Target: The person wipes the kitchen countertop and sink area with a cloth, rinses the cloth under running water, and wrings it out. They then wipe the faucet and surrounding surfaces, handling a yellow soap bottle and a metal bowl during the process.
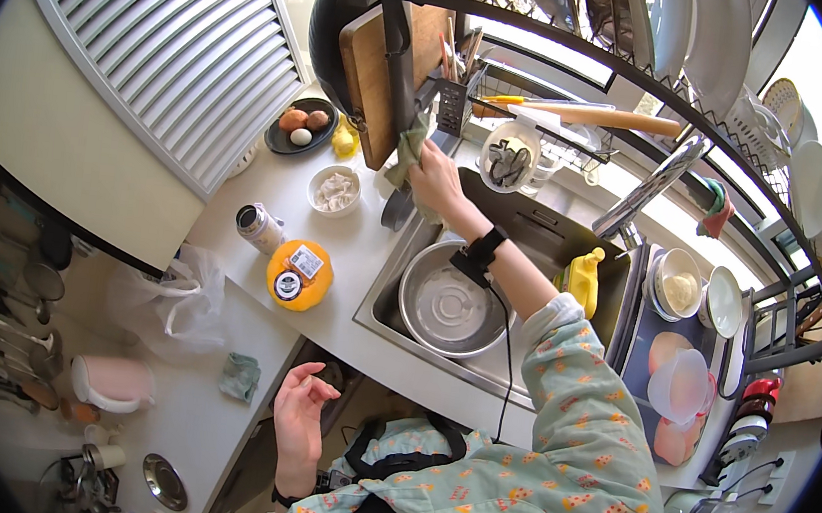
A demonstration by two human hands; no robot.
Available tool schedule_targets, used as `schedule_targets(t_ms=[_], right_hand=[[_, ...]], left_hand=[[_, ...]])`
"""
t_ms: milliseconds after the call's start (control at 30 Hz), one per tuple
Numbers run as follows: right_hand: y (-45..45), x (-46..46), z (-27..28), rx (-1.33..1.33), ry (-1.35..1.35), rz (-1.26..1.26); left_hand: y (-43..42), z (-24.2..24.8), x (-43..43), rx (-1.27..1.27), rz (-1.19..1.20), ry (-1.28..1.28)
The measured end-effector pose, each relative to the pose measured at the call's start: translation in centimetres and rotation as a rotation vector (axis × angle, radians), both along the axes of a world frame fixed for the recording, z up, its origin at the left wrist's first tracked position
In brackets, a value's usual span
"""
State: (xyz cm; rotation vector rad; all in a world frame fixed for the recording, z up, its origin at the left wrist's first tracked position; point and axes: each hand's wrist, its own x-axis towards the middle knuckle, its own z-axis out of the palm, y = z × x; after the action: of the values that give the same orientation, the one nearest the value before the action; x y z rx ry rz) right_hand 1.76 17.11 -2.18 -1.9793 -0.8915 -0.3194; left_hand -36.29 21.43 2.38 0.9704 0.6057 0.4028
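My right hand reaches over the back left corner of the sink, closed on a green cloth. The cloth lies against the black rack post, beside a wooden cutting board standing upright. Below that arm a round stainless steel basin sits in the sink. My left hand is raised in front of the counter edge, palm up with fingers loosely bent and nothing in it. An orange round container with labels stands on the counter near a flask and a white bowl of pale food.
A black dish rack with plates arches over the sink. The faucet and a yellow bottle are at the right. A dark plate with eggs and onions lies back left. A folded cloth is on the left counter.
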Motion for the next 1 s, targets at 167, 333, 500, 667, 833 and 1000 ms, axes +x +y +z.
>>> schedule_targets(t_ms=[167,333,500,667,833,1000], right_hand=[[1.8,2.1,7.9,0.196,-0.184,0.072],[2.0,3.6,13.1,0.156,-0.432,-0.081],[2.0,2.0,6.7,0.100,-0.424,-0.090],[1.6,0.5,-3.7,-0.052,-0.278,-0.120],[0.6,-0.7,-11.0,-0.216,-0.079,-0.103],[0.2,-1.3,-11.1,-0.356,0.049,-0.075]], left_hand=[[0.0,0.1,-0.3,0.003,-0.020,-0.045],[0.3,-0.3,-1.3,0.000,0.015,-0.040],[0.5,-0.9,-2.0,-0.024,0.025,-0.005],[0.6,-1.0,-1.9,-0.026,0.043,0.023],[0.1,-1.3,-1.0,-0.055,-0.018,0.049],[0.1,-1.0,-0.4,-0.039,-0.087,0.032]])
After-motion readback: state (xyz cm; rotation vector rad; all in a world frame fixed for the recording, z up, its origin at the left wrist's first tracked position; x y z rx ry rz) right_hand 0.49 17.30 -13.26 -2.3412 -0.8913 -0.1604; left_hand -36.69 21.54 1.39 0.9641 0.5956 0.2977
